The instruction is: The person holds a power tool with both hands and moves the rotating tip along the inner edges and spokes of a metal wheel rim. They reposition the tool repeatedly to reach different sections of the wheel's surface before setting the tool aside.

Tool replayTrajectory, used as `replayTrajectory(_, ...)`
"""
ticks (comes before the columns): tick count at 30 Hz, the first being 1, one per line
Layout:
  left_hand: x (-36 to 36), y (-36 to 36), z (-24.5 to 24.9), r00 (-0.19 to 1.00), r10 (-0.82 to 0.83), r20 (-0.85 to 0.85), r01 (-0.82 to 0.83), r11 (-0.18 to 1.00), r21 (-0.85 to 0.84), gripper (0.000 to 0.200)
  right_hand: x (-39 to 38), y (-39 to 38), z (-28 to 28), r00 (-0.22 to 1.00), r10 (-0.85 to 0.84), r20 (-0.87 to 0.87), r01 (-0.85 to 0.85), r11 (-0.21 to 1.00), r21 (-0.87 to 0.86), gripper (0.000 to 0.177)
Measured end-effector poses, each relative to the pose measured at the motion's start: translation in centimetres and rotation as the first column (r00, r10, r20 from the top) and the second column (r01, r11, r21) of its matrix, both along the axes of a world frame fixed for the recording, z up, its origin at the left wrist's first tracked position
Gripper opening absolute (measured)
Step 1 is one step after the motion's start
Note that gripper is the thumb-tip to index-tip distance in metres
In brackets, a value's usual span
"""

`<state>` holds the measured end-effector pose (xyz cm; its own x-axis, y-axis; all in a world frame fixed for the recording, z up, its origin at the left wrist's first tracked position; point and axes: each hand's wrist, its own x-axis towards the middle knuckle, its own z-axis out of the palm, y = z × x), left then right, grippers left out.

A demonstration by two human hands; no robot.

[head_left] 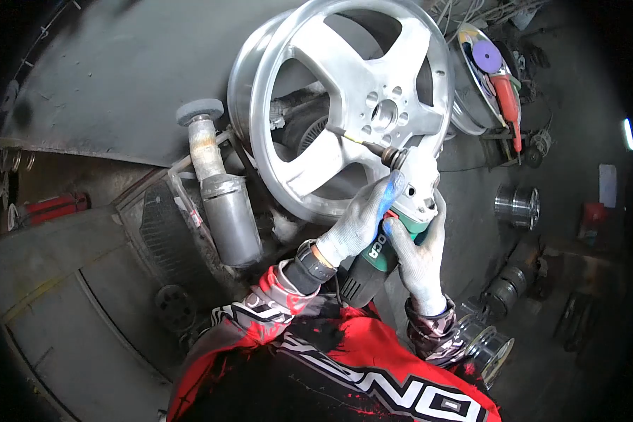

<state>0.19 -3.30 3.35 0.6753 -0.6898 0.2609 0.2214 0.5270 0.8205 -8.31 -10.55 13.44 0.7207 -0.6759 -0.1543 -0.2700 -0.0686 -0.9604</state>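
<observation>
A silver five-spoke wheel rim [385,112] stands up in front of me. My left hand [359,221], in a white and blue glove, grips the front of a green and black power tool [381,254] near its spindle. Wrapped round the tool's head from the right is my gloved right hand [420,257]. A thin bit [352,136] points from the spindle to the upper left, its tip at the rim's lower left spoke. The ends of some fingers are hidden behind the tool.
A motor with a round grey wheel [199,110] stands left of the rim. A red polisher with a purple pad [505,98] lies at the upper right. More rims [517,206] sit at the right. A red object [56,209] is at the far left.
</observation>
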Motion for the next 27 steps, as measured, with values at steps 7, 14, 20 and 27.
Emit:
replayTrajectory(7,-2.0,1.3,-2.1,0.933,0.15,0.328,-0.191,0.977,0.097,0.046,-1.4,0.4,-0.3,0.996,0.086,-0.031,-0.084,0.995,0.062,0.088)
replayTrajectory(14,-1.1,-0.2,-0.8,0.969,0.111,0.222,-0.147,0.977,0.152,0.045,-0.5,-0.5,0.0,0.996,0.083,-0.04,-0.081,0.996,0.037,0.084)
replayTrajectory(20,0.9,-2.4,-1.5,0.894,0.195,0.404,-0.225,0.974,0.028,0.046,0.5,-1.6,-0.1,0.999,0.043,0.014,-0.042,0.996,-0.08,0.087)
replayTrajectory(27,-0.6,-1.1,-1.5,0.983,0.097,0.155,-0.104,0.994,0.04,0.043,-0.7,-0.5,-1.0,0.999,0.03,-0.021,-0.03,0.999,-0.045,0.088)
